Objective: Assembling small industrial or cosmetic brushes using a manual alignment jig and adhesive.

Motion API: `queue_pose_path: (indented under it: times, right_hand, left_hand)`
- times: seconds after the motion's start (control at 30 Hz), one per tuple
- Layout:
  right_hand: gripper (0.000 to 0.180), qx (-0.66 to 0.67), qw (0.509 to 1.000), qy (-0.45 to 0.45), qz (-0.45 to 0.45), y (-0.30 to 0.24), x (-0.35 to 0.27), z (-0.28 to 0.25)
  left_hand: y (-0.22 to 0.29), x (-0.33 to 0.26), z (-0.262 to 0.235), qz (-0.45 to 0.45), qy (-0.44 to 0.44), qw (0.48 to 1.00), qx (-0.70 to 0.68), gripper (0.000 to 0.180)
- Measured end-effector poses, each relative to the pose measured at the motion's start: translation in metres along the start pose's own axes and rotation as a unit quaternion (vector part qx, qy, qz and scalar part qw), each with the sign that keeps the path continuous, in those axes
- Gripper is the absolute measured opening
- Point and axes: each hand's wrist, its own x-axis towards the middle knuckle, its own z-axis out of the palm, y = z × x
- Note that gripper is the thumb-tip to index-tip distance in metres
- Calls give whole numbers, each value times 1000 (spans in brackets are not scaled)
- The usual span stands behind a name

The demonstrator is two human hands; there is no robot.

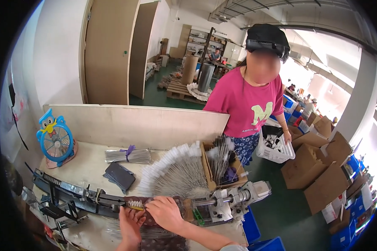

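Note:
My right hand (165, 212) reaches over the bench machine (109, 198), its fingers closed at the right end of a small white, bristly piece with a yellow strip (135, 204). What those fingers pinch is hidden. Just below and left of that piece, my left hand (131, 222) has its palm turned up. Its thumb stands apart from the loosely curled fingers, and I see nothing held there. Beneath both hands lies a dark dotted cloth (163, 242). Behind them, many thin wire brushes with white heads (176, 169) are fanned out on the worktable.
A wire bundle with a purple tie (127, 155), dark flat pads (120, 176) and a blue fan (56, 140) stand behind the machine. A cardboard box (207, 165) holds more wires. Beyond the board (134, 121), a person (251, 96) holds a white basket (275, 151); cartons (303, 165) lie right.

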Motion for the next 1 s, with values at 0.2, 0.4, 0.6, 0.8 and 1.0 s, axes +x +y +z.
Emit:
queue_pose_path:
  times: [0.2,0.4,0.6,0.8,1.0]
  right_hand:
    - [18,26,999,38,-15,-10,-2,-18]
    - [17,112,988,-92,56,-9,-62,-17]
    - [22,46,973,-190,123,23,-113,11]
    - [23,5,949,-290,128,17,-98,7]
    - [22,-36,930,-328,165,19,-87,-10]
  left_hand:
    - [-22,-7,-8,4,-3,991,132,36]
    - [29,-30,-74,84,-15,982,167,30]
    - [75,-7,-288,113,-5,978,-175,26]
    - [112,-24,-287,94,134,974,-158,30]
    - [112,-41,-246,69,287,944,-144,34]
